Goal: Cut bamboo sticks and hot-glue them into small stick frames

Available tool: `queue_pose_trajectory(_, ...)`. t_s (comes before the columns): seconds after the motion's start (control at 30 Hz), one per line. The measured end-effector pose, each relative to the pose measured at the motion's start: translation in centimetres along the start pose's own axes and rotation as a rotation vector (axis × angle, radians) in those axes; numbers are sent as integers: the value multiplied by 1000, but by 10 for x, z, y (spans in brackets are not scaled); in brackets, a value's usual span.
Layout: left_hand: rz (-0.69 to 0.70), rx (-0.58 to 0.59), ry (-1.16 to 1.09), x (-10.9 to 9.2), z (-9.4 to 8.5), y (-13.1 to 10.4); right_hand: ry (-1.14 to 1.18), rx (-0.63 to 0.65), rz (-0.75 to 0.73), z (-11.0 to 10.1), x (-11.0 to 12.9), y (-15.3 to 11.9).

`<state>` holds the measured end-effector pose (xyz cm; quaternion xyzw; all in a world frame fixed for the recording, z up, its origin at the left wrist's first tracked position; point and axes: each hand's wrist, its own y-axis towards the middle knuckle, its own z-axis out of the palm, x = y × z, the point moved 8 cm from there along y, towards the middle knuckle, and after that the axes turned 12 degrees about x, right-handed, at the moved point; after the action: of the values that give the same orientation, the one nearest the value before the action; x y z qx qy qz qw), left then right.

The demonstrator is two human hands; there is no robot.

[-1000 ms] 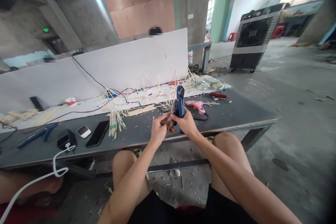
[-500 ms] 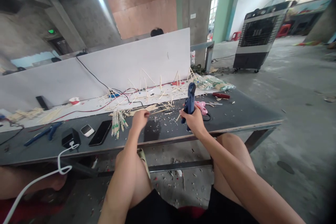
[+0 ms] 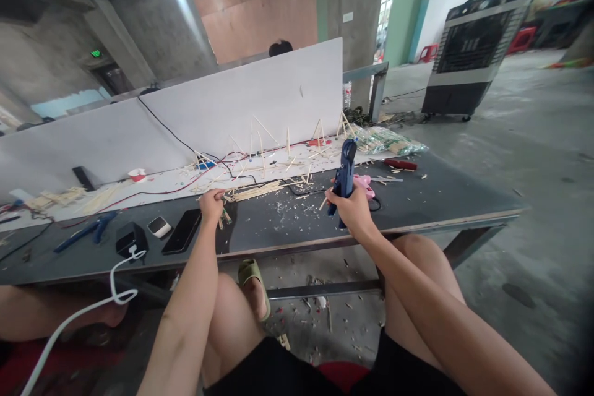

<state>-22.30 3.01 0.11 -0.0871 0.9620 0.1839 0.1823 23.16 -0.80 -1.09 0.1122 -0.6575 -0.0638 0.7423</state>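
My right hand [image 3: 351,203] is wrapped round a dark blue hand tool [image 3: 344,176], held upright above the dark table. A short pale stick [image 3: 323,203] shows beside its fingers. Over the green-banded bundles of sticks [image 3: 225,218], my left hand [image 3: 212,205] has its fingers curled together; whatever they hold, if anything, is too small to make out. Loose pale sticks [image 3: 257,190] lie just right of that hand. The pink object [image 3: 363,185] rests on the table behind my right hand.
A black phone [image 3: 182,232], a black charger block [image 3: 130,240] with a white cable and a blue tool [image 3: 86,232] lie at the left. Stick frames stand along the white divider [image 3: 260,105]. At the right are plastic-wrapped sticks [image 3: 390,139] and a red-handled tool [image 3: 400,164].
My left hand has moved left, from the table's middle to over the green-banded bundles. My right hand still grips the blue tool. The whole view has shifted slightly.
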Motion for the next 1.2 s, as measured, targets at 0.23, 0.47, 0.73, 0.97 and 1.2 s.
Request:
queue_pose_trajectory(0.23, 5, -11, 22, -6, 10, 15, 14, 12, -8, 4, -1, -2)
queue_pose_trajectory(0.47, 176, 266, 79, -42, 57, 22, -29, 24, 6, 7, 0, -3)
queue_pose_trajectory(0.73, 189, 382, 144, -55, 72, 17, -25, 23, 33, 9, -2, -4)
queue_pose_trajectory(0.97, 212, 427, 159, -68, 75, 12, -35, 32, 24, 9, -5, -3)
queue_pose_trajectory(1.2, 206, 361, 91, -77, 58, 4, -41, 25, 36, 8, -5, -4)
